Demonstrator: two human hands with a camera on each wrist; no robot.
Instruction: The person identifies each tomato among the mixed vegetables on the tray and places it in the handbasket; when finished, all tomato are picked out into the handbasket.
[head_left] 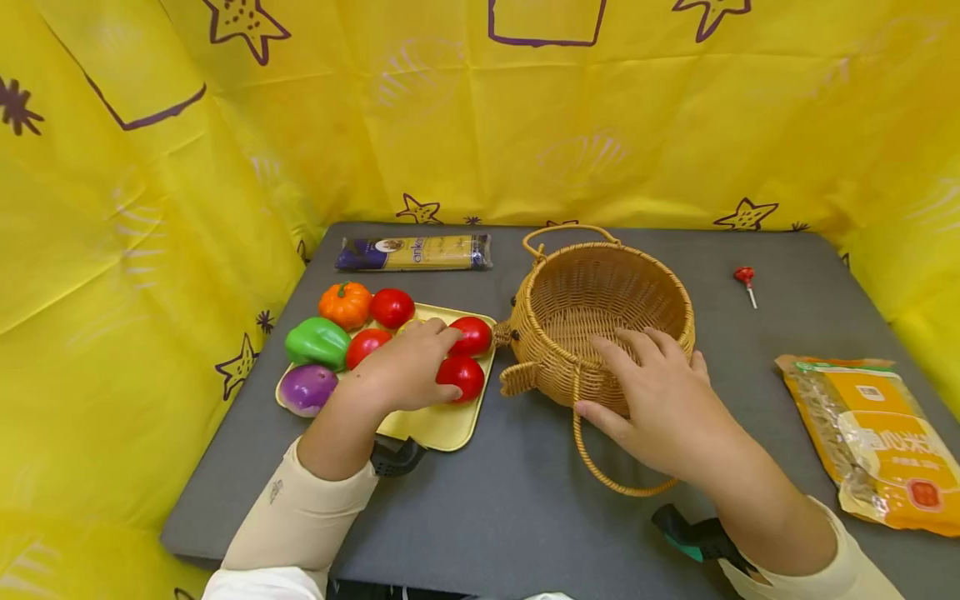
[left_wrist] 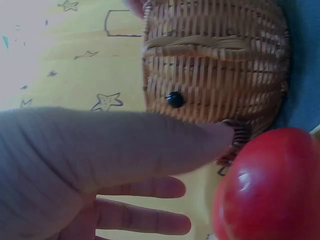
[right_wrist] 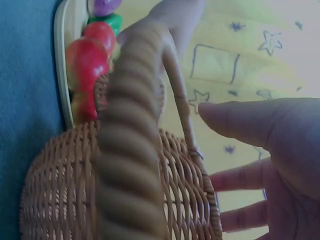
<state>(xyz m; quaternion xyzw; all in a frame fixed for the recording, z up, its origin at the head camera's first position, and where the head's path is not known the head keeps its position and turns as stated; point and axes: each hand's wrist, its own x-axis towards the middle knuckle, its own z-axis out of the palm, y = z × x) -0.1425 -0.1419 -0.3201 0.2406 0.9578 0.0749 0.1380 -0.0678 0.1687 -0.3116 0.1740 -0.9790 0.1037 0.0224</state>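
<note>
A pale yellow tray (head_left: 442,429) holds several red tomatoes, an orange pumpkin (head_left: 345,305), a green bell pepper (head_left: 317,342) and a purple eggplant (head_left: 307,389). Over it hovers my left hand (head_left: 405,364), fingers loosely stretched, beside the front right tomato (head_left: 461,377); a yellow thing is mostly hidden beneath it. In the left wrist view, the thumb and fingers are straight near a red tomato (left_wrist: 272,185). To the right stands a round wicker basket (head_left: 551,354) with animal eyes. My right hand (head_left: 663,404) is spread over its near rim, the thumb beside the lowered handle (head_left: 600,475).
A pack of spaghetti (head_left: 416,252) lies behind the tray. A red lollipop (head_left: 745,277) is at the back right, and a bag of grain (head_left: 877,442) lies on the right of the grey table (head_left: 510,517). Yellow cloth (head_left: 562,125) surrounds the table.
</note>
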